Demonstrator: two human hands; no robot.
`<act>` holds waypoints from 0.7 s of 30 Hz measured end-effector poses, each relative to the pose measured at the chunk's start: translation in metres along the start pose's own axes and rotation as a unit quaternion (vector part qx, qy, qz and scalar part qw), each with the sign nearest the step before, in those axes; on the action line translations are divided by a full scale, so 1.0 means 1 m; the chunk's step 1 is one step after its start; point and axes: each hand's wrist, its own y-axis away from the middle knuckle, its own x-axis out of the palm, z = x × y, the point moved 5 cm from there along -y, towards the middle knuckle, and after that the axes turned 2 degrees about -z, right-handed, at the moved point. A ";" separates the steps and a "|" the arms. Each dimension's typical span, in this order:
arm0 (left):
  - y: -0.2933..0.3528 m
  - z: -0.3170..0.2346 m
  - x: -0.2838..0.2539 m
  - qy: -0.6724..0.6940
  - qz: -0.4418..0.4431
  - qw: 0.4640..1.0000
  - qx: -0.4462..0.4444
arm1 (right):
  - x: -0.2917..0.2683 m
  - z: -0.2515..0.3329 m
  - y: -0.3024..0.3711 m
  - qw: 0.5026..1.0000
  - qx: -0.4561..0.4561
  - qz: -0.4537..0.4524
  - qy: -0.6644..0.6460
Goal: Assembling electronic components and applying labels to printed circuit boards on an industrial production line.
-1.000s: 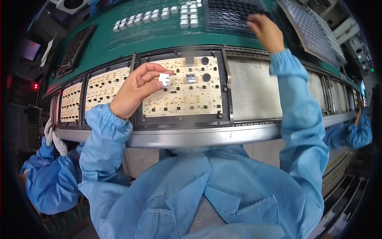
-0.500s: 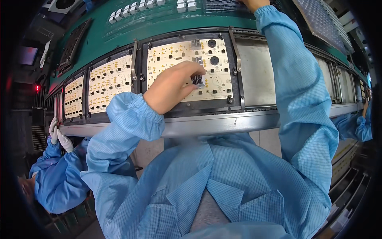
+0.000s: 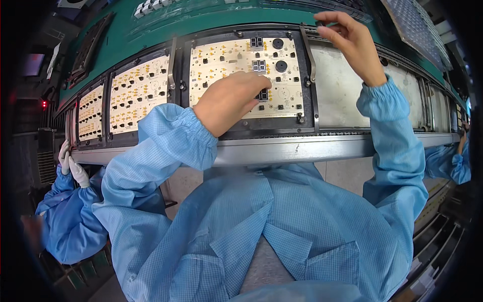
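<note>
My left hand [image 3: 232, 97] rests over the cream circuit board [image 3: 221, 48] in the black frame. Its fingers and thumb close around a digit display [image 3: 263, 94], which they partly cover. Two more digit displays, an upper one [image 3: 256, 43] and a middle one [image 3: 258, 66], sit above it in the same column. Beside these are two round black buzzers, one higher [image 3: 277, 44] and one lower [image 3: 281, 66]. To the right of the board, my right hand [image 3: 352, 43] is raised, pinching a small black component [image 3: 319, 23] between thumb and fingers.
More framed boards [image 3: 139, 95] stand left on the conveyor, whose metal rail [image 3: 292, 150] runs in front of me. A green table [image 3: 201, 26] behind holds white parts [image 3: 151, 7] and a tray of dark parts [image 3: 347, 6]. Another person's gloved hands [image 3: 75, 166] are at the left.
My right hand has come back from the dark parts tray toward the board, now with a small black component. My left hand stays at the lower digit display. The view has shifted slightly.
</note>
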 end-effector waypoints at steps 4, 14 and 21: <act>-0.007 0.003 -0.001 0.010 0.025 1.000 -0.016 | 0.010 0.010 0.019 0.991 0.064 0.043 -0.106; -0.051 0.051 0.028 0.065 0.205 0.968 -0.129 | 0.056 0.016 0.068 0.979 0.102 0.164 -0.058; -0.056 0.019 0.011 0.055 0.043 0.994 -0.088 | 0.028 0.028 0.073 0.974 0.132 0.177 -0.048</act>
